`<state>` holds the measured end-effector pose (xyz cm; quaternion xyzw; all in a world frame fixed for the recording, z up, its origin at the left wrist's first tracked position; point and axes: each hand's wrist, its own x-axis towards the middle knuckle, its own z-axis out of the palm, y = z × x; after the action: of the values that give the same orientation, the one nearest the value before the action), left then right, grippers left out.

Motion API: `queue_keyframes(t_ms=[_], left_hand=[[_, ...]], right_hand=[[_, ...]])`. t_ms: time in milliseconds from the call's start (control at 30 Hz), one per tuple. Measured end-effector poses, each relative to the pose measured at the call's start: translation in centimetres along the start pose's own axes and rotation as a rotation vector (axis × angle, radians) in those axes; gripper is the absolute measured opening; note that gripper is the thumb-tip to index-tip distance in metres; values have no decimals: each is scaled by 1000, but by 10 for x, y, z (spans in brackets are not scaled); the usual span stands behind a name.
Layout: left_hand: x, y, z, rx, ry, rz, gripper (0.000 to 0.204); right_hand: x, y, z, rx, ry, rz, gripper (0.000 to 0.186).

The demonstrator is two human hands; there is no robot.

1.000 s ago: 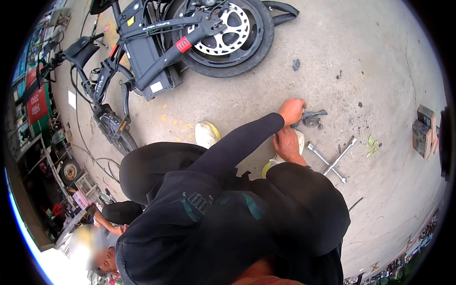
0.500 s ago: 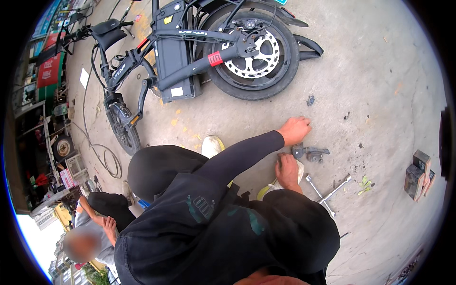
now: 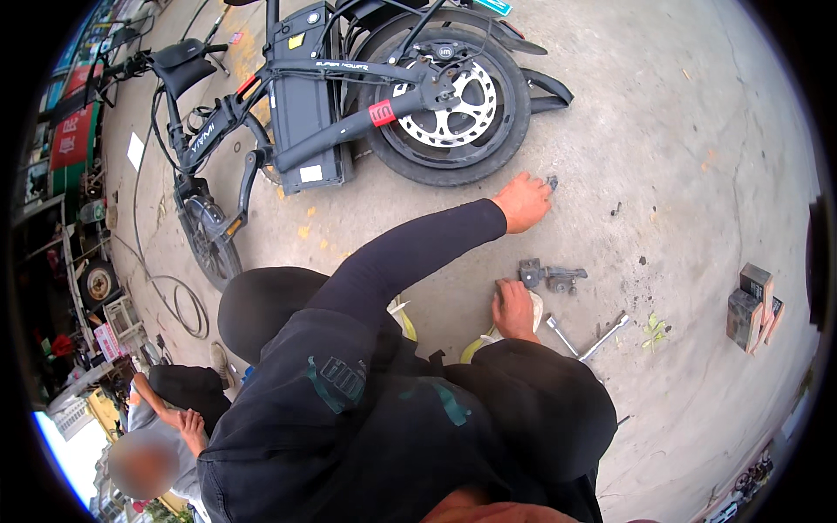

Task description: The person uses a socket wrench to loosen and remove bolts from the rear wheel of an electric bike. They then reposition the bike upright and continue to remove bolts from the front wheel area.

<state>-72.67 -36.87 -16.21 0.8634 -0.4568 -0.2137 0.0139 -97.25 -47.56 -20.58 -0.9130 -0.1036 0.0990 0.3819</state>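
My left hand (image 3: 523,203), at the end of a black sleeve, reaches to the ground below the rear wheel (image 3: 449,109) of an electric bike lying on its side. Its fingers close on a small dark piece (image 3: 553,183), mostly covered by the fingertips. Lower down, my right hand (image 3: 514,310) rests at the toe of my pale shoe (image 3: 534,307), fingers loosely extended. Just beyond those fingers lies a dark metal part (image 3: 558,277) resembling a brake caliper. The brake disc (image 3: 449,105) is exposed on the wheel.
A cross-shaped lug wrench (image 3: 602,340) lies right of my shoe, near green leaves (image 3: 654,331). Small boxes (image 3: 755,309) stand at the far right. Dark crumbs dot the concrete. A hose (image 3: 183,314) coils at the left, and another person (image 3: 179,410) sits at lower left.
My left hand has moved away from my body to the small dark piece and closed on it. The right hand stays by the shoe. The whole view has shifted slightly.
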Motion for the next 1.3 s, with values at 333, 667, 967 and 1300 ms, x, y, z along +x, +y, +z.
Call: queue_keyframes(t_ms=[333, 667, 967, 1300], left_hand=[[-173, 28, -161, 33, -26, 123, 10], [-149, 81, -107, -389, -168, 113, 16], [-146, 87, -91, 4, 254, 58, 29], [-159, 80, -27, -136, 577, 67, 39]], right_hand=[[23, 49, -110, 10, 13, 289, 32], [168, -256, -322, -278, 222, -198, 42], [199, -264, -168, -421, -673, 73, 35], [218, -241, -124, -890, -577, -360, 28]])
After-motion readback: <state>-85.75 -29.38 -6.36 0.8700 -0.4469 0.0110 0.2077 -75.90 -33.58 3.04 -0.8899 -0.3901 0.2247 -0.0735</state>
